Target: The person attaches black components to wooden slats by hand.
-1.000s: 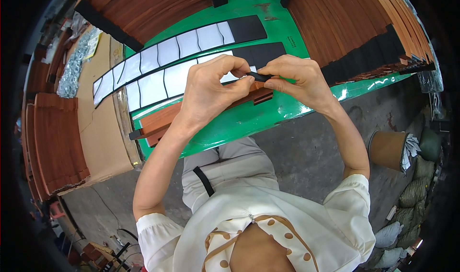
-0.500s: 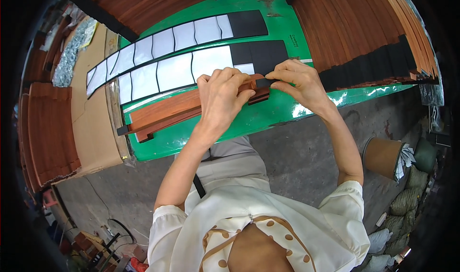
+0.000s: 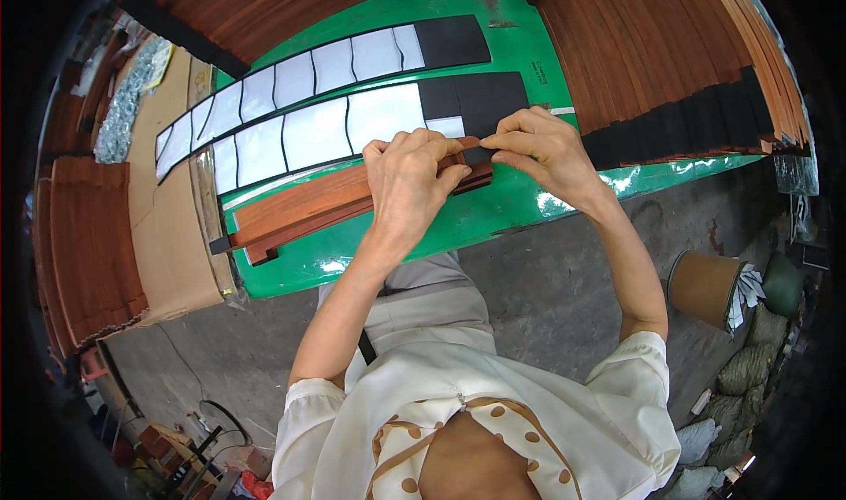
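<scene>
A reddish-brown wooden slat (image 3: 300, 207) lies slantwise along the near edge of a green table (image 3: 352, 244), on top of other brown slats (image 3: 286, 240). My left hand (image 3: 407, 183) is closed over the slat close to its right end, thumb on the near side. At that end my right hand (image 3: 542, 155) pinches a small black piece (image 3: 477, 155) between thumb and fingers, beside the wood. Another black piece (image 3: 220, 245) covers the slat's left end. Just beyond my hands is a black sheet with white backing (image 3: 317, 134); part of its backing is peeled away.
A second black sheet with white panels (image 3: 330, 68) lies farther back. Tall stacks of brown slats with black ends stand at the right (image 3: 652, 51) and far left (image 3: 264, 7). More slats (image 3: 92, 244) rest on cardboard (image 3: 167, 236). A brown bin (image 3: 705, 288) stands on the floor.
Both hands stay at the slat's right end; the right fingers have shifted slightly left over the black piece. The slat's left end has moved slightly left and nearer.
</scene>
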### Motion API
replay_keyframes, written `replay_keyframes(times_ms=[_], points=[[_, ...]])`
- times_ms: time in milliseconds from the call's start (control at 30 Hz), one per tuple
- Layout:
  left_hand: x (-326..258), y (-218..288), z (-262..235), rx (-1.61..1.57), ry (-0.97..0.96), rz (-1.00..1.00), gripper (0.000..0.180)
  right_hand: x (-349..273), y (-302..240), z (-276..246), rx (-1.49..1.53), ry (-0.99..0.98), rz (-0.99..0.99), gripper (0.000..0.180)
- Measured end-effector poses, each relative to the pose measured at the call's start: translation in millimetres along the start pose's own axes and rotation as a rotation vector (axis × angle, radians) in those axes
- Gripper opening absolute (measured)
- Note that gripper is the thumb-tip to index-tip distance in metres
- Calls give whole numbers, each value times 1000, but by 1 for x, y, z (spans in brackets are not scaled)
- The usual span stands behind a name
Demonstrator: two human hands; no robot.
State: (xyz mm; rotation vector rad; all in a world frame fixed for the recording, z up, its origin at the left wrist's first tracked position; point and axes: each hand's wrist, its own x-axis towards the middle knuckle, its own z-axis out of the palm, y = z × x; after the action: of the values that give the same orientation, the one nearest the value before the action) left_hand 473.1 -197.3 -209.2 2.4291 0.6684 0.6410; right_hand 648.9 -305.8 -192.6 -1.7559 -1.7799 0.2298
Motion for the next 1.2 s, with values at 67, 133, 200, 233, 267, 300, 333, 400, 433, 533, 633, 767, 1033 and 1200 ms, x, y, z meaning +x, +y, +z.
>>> replay_keyframes(times_ms=[67,133,200,233,267,300,333,400,433,533,633,767,1033,1200], points=[[0,0,0,10,8,5,24,0,1,1,-15,-4,-6,21],[0,1,-1,-8,8,3,22,0,1,1,-8,-1,-5,21],[1,1,-1,-25,7,1,20,1,1,2,-3,2,-4,21],[1,1,-1,-23,9,2,21,2,1,1,0,-3,-2,21],[1,1,-1,-22,10,4,21,2,1,1,2,-6,0,20],[1,1,-1,-23,8,5,21,2,2,1,1,-6,2,20],[1,1,-1,-4,4,8,22,3,2,1,2,-8,-3,20],[1,0,-2,15,-2,11,24,3,2,2,2,-10,-8,20],[0,0,-2,20,1,13,24,3,2,2,9,-7,-15,21],[0,1,-1,15,11,17,25,3,2,2,14,-7,-15,22],[0,0,0,9,22,32,26,2,2,2,14,-11,-8,22],[0,-1,0,6,28,57,24,3,1,1,10,-10,-14,22],[1,-1,-1,-8,40,82,22,2,4,3,6,2,-25,21],[0,-1,1,-3,60,94,21,3,5,4,9,0,-20,21]])
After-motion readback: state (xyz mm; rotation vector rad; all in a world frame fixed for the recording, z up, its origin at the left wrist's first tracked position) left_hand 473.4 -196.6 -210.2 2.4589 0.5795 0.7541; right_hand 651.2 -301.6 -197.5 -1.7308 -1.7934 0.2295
